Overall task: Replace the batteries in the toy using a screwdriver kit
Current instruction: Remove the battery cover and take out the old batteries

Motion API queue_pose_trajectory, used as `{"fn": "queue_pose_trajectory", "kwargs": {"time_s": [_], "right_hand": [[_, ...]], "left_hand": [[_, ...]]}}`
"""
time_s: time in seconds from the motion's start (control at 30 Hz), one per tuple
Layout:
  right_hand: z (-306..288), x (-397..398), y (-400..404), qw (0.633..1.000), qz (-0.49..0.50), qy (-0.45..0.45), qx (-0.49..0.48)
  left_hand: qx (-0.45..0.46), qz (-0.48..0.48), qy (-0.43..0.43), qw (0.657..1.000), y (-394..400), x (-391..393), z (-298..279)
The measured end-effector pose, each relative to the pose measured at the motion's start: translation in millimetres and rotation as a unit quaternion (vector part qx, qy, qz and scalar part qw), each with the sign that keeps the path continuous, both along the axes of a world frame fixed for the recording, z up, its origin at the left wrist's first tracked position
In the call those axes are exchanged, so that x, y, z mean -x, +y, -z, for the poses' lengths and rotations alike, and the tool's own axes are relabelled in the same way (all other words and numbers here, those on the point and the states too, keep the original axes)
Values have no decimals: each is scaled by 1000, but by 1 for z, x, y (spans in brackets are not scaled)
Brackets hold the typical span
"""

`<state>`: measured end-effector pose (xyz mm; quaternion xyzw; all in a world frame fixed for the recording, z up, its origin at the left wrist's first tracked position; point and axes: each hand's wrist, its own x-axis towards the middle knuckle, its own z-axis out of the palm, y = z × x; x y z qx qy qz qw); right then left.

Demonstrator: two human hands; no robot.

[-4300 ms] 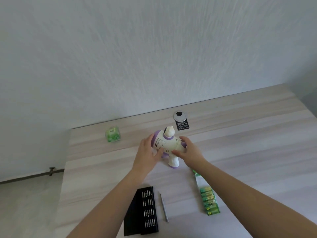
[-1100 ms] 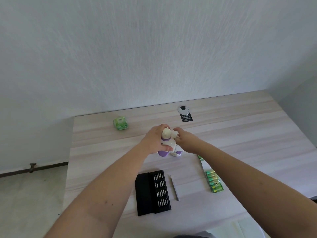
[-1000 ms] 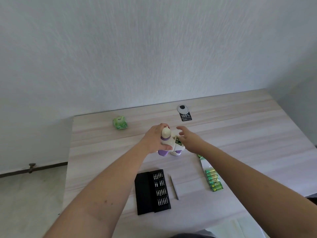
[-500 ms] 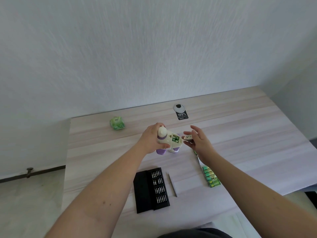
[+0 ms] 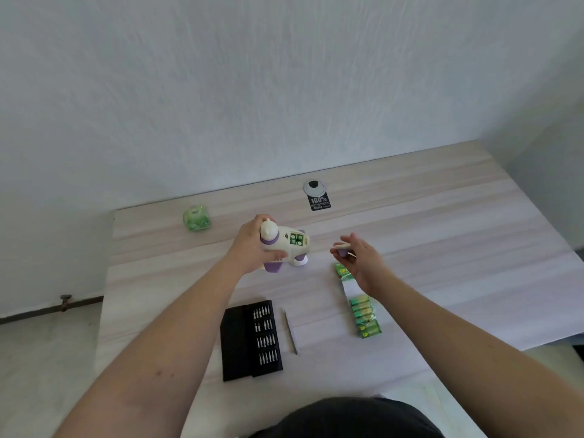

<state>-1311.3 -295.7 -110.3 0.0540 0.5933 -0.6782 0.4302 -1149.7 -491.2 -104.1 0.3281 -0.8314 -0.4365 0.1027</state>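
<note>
left hand (image 5: 252,245) grips the toy (image 5: 284,243) just above the table (image 5: 442,235), battery bay open with green cells showing. right hand (image 5: 357,257) pinches the little cover (image 5: 341,247) off to the right. i'd park the cover flat near the battery pack (image 5: 365,316), then tip the toy and pry out the old cells.

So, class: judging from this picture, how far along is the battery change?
Done: the toy's compartment is open, green batteries showing. In hand: left hand grips the toy; right hand pinches the removed cover. Left: swap in batteries from the pack, refit cover.
</note>
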Motion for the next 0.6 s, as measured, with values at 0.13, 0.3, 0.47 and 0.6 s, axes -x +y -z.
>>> {"fn": "queue_pose_trajectory", "kwargs": {"time_s": [0.13, 0.3, 0.47, 0.6], "right_hand": [[20, 29, 14, 982, -89, 105, -126], [31, 58, 35, 901, -196, 273, -273], [49, 81, 57, 785, -344, 395, -331], [59, 84, 65, 739, -377, 420, -368]], "left_hand": [[2, -18, -7, 1000, 3, 2, 4], [-9, -43, -3, 999, 7, 6, 4], [-27, -59, -11, 998, 9, 10, 1], [-31, -62, -10, 998, 10, 12, -1]]}}
